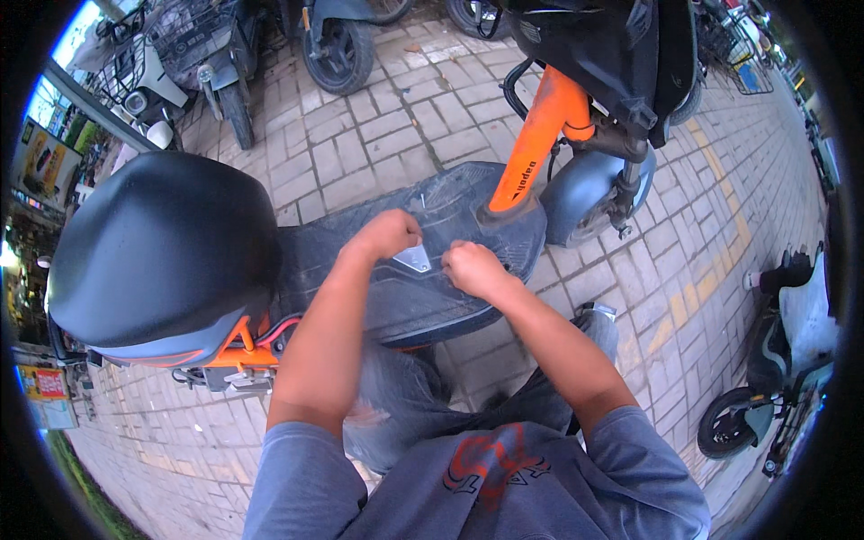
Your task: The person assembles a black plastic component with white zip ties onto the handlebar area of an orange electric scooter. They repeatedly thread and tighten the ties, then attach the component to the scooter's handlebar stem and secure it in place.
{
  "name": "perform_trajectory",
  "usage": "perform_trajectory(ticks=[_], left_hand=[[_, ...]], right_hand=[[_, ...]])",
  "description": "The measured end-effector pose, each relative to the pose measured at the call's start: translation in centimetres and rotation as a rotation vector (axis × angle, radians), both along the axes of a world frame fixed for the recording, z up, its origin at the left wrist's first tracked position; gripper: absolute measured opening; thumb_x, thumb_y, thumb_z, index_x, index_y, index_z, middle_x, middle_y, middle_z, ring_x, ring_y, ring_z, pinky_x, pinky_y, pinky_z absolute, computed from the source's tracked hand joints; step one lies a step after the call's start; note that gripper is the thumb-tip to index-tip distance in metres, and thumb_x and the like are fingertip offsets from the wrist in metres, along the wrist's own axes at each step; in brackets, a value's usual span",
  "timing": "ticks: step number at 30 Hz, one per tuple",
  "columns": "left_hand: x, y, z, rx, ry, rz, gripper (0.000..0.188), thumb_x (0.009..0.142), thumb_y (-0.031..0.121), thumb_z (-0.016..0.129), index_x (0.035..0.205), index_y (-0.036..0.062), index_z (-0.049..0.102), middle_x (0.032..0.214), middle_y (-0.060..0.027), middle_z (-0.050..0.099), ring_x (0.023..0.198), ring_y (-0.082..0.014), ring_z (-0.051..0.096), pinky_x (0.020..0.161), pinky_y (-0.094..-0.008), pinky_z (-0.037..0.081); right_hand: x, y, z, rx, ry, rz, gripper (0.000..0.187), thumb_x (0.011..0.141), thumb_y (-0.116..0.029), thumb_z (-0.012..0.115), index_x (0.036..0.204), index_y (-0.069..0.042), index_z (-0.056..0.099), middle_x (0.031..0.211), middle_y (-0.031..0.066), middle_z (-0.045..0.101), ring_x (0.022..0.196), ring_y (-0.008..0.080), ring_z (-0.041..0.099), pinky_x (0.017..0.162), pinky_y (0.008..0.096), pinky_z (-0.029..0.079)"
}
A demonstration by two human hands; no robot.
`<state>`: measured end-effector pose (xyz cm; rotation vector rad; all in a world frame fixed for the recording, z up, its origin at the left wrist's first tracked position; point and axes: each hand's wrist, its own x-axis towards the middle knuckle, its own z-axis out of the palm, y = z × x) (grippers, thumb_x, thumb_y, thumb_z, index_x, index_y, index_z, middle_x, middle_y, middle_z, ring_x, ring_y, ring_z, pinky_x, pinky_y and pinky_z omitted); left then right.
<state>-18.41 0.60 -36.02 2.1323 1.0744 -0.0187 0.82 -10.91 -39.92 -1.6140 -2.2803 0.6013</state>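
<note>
A small silver metal plate [414, 259] with holes lies on or just above the dark footboard [360, 301] of an electric scooter. My left hand [391, 234] is closed at the plate's upper left edge, its fingertips curled down. Just right of the plate, my right hand [474, 268] is closed too, fingers bent towards the footboard. What either hand pinches, if anything, is hidden behind the fingers. Beyond my hands a thin, short light-coloured piece [423, 202] shows on the footboard; its kind is too small to tell.
The scooter's black seat [166, 247] rises at the left. Its orange front tube [531, 139] and grey front fender [594, 193] stand at the right. Other scooters, one with a dark front wheel [337, 56], are parked beyond on brick paving [396, 117]. Another scooter [765, 387] is at far right.
</note>
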Motion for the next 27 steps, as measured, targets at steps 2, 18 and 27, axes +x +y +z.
perform_trajectory(ticks=[2,18,27], left_hand=[[0.1,0.0,0.0,-0.001,-0.018,0.002,0.021,0.079,0.019,0.071,0.095,0.0058,0.075,0.090,-0.0186,0.071,0.086,-0.0329,0.069,0.078,-0.0409,0.052],[1.6,-0.6,-0.5,-0.718,-0.281,0.435,0.037,0.100,0.029,0.054,0.109,-0.0055,0.064,0.103,-0.0179,0.068,0.091,-0.0264,0.067,0.082,-0.0402,0.057],[0.5,2.0,-2.3,-1.079,-0.707,0.962,0.037,0.104,0.032,0.046,0.093,0.0002,0.061,0.078,-0.0089,0.057,0.063,-0.0197,0.054,0.059,-0.0336,0.050]], right_hand=[[-0.4,-0.1,0.2,0.066,-0.094,0.057,0.009,0.078,-0.008,0.062,0.082,-0.002,0.068,0.090,0.0187,0.067,0.082,0.0366,0.069,0.072,0.0454,0.057],[-0.2,3.3,0.6,-0.017,0.202,-0.179,0.024,0.092,-0.018,0.050,0.097,0.003,0.060,0.097,0.0225,0.064,0.090,0.0422,0.064,0.082,0.0486,0.052],[-1.9,11.1,0.6,0.302,0.444,-0.465,0.019,0.088,-0.018,0.063,0.089,0.000,0.068,0.090,0.0242,0.067,0.087,0.0440,0.064,0.078,0.0509,0.051]])
